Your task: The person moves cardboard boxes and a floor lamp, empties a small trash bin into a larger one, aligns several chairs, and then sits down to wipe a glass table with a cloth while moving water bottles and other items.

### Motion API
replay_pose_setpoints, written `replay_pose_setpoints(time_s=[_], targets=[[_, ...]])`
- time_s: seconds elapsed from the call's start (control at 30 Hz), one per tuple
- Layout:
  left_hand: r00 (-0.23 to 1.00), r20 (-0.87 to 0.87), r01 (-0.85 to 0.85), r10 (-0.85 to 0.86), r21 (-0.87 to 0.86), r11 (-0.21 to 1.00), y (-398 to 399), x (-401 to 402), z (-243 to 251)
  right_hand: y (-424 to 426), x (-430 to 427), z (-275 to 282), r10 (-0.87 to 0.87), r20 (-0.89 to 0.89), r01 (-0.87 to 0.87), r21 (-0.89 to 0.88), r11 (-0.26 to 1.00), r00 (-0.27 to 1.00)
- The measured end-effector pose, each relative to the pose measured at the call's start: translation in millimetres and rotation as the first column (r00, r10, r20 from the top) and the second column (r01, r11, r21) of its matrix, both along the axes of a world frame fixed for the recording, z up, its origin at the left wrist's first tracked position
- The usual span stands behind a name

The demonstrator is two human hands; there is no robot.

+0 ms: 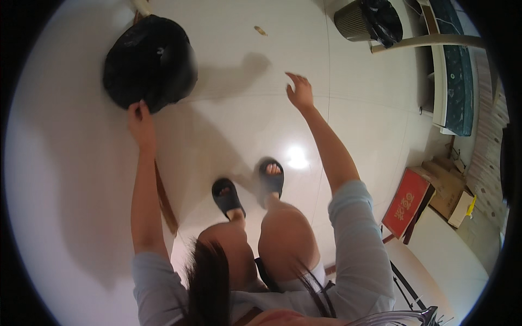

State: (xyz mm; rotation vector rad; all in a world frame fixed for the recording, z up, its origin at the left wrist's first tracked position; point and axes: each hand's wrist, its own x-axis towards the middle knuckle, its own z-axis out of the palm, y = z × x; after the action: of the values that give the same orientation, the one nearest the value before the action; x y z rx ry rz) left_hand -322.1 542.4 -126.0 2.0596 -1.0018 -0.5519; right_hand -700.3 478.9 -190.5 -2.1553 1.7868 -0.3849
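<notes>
A black plastic bag point(147, 65), puffed out and round, is at the upper left beside the pale wall. My left hand point(141, 118) pinches its lower edge between thumb and fingers. My right hand point(299, 90) is over the floor to the right of the bag, fingers apart and holding nothing. Beyond it a small yellowish scrap point(260, 30) lies on the light tiled floor. What is inside or beneath the bag is hidden.
A ribbed waste bin point(352, 22) with a black liner stands at the upper right, next to a curved wooden bar point(428, 40). A red box point(407, 203) and cardboard boxes point(444, 189) are at the right. My feet in dark slides stand on the floor.
</notes>
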Motion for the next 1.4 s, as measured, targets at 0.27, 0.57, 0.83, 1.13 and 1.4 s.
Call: replay_pose_setpoints(time_s=[0.27,0.57,0.83,1.13,1.4], targets=[[0.994,-0.109,-0.007,0.008,0.002,1.000,81,25,-3,-135,58,-63,-0.014,-0.352,0.041,0.070,0.997,0.936],[0.912,-0.356,-0.209,0.205,0.027,0.977,107,-17,58,-103,110,2,-0.308,0.753,-0.304,0.552,0.777,0.581],[0.960,-0.279,-0.003,-0.006,-0.033,0.999,121,-66,201,-4,94,288,-0.487,0.838,-0.680,0.507,0.530,0.245],[0.921,-0.342,-0.267,0.186,-0.207,0.941,198,-111,333,-23,68,434,-0.164,0.947,-0.323,0.253,0.912,0.277],[0.849,-0.305,-0.472,0.432,-0.066,0.879,241,-154,373,-185,126,424,0.239,0.559,-0.342,0.085,0.936,0.794]])
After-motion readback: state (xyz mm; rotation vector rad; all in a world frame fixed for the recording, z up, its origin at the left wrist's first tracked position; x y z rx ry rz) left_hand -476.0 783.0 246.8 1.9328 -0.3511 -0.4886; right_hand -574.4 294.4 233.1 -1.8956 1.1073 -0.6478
